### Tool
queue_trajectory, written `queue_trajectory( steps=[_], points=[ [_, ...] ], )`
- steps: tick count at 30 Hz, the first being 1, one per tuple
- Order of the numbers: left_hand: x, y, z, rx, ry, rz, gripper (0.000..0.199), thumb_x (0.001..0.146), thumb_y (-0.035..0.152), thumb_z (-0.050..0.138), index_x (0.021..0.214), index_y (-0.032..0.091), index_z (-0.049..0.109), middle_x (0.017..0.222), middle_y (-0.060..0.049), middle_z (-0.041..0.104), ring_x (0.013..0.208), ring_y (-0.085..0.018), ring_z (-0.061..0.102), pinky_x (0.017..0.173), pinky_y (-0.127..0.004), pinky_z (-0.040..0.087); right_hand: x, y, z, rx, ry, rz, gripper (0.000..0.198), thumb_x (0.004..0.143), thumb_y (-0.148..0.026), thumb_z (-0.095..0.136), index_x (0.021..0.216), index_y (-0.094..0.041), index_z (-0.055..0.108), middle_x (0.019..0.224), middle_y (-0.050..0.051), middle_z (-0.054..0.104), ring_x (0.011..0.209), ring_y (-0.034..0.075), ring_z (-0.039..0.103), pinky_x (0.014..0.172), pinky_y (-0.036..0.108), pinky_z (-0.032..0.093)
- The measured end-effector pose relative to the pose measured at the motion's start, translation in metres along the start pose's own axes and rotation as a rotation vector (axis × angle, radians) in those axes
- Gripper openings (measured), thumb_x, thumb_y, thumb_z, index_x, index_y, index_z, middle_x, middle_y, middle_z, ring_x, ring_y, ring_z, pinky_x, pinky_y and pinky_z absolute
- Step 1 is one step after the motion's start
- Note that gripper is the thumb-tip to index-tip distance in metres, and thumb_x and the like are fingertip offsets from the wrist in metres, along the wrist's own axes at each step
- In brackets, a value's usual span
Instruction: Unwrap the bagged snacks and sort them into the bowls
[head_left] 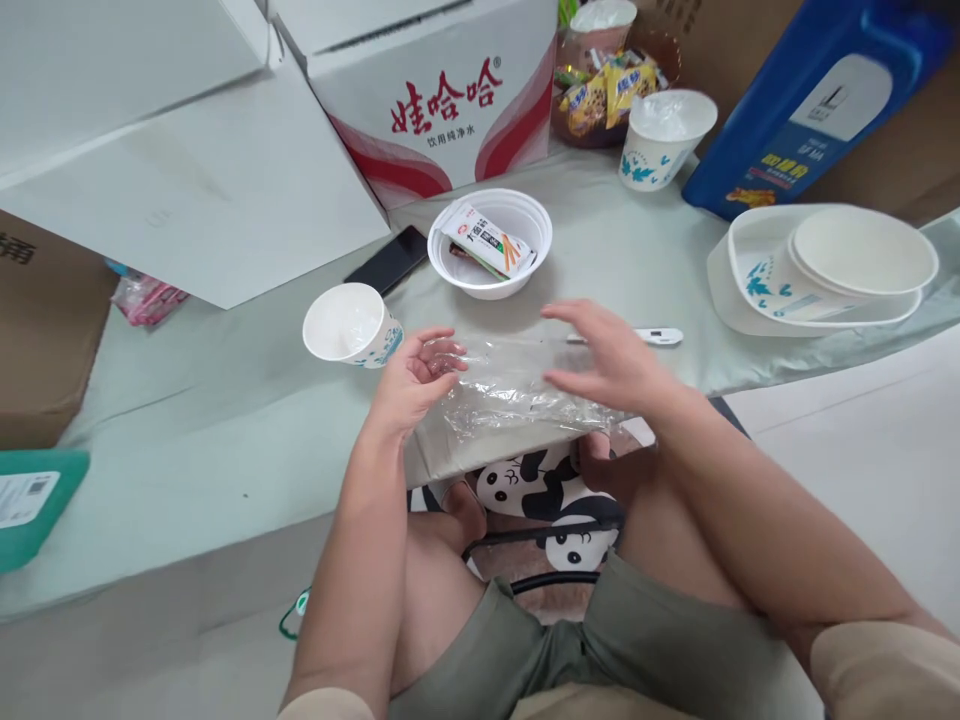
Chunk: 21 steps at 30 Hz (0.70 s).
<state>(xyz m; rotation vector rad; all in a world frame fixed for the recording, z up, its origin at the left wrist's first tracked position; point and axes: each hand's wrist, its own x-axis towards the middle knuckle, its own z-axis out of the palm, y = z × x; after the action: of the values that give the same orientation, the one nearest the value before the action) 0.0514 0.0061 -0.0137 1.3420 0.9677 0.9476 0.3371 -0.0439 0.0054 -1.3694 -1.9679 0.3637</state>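
Observation:
A crumpled clear plastic bag [510,395] lies at the table's front edge between my hands. My left hand [416,380] is at the bag's left end, with its fingers loosely curled and the thumb apart; whether it touches the film I cannot tell. Over the right part of the bag, my right hand [611,360] has thumb and fingers spread and holds nothing. A paper cup [330,325] with clear plastic in it stands just left of my left hand. Partly behind my right hand lies a white digital thermometer [664,337].
Beyond the bag stands a white bowl [490,290] with snack packets [487,240]; a black phone [390,258] lies beside it. Boxes [450,100] line the back. At right are a plastic-lined cup [652,150], a blue container [780,130] and a white tray [731,300] with cups.

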Motion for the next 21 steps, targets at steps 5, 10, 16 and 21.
queue_trajectory(
  steps=[5,10,16,21],
  points=[
    [0.0,0.011,0.0,0.028,-0.002,-0.011,0.051,0.064,0.02,0.083,0.112,0.024,0.064,0.099,-0.004,0.072,0.083,-0.017,0.071,0.075,-0.03,0.058,0.007,-0.015,0.024,0.019,-0.337,0.097,0.07,0.074,-0.021,0.071,0.141,-0.027,0.051,0.118,0.008,0.073,0.101,0.029,0.068,0.094,0.048,0.045],
    [0.001,0.01,-0.003,-0.13,0.214,0.03,0.059,0.062,0.039,0.086,0.115,0.03,0.061,0.123,-0.005,0.068,0.118,-0.023,0.065,0.094,-0.033,0.055,0.009,-0.018,0.019,0.31,-0.235,0.369,0.006,0.076,-0.024,0.068,0.081,-0.023,0.064,0.069,-0.001,0.066,0.062,0.015,0.056,0.063,0.031,0.042],
    [-0.007,0.003,0.03,-0.455,0.065,-0.285,0.074,0.061,0.072,0.077,0.113,0.02,0.067,0.137,-0.016,0.064,0.127,-0.033,0.061,0.098,-0.044,0.056,0.008,-0.025,0.025,0.832,-0.069,0.681,0.035,0.074,-0.044,0.075,0.069,-0.023,0.047,0.058,-0.003,0.057,0.057,0.012,0.058,0.056,0.027,0.043],
    [-0.009,-0.001,0.053,-0.475,-0.132,-0.407,0.065,0.058,0.054,0.088,0.109,0.018,0.069,0.122,-0.014,0.072,0.108,-0.027,0.071,0.087,-0.038,0.059,0.007,-0.036,0.042,0.804,-0.205,0.7,0.046,0.071,-0.047,0.08,0.062,-0.023,0.041,0.057,-0.002,0.058,0.057,0.014,0.06,0.053,0.027,0.043]
  ],
)
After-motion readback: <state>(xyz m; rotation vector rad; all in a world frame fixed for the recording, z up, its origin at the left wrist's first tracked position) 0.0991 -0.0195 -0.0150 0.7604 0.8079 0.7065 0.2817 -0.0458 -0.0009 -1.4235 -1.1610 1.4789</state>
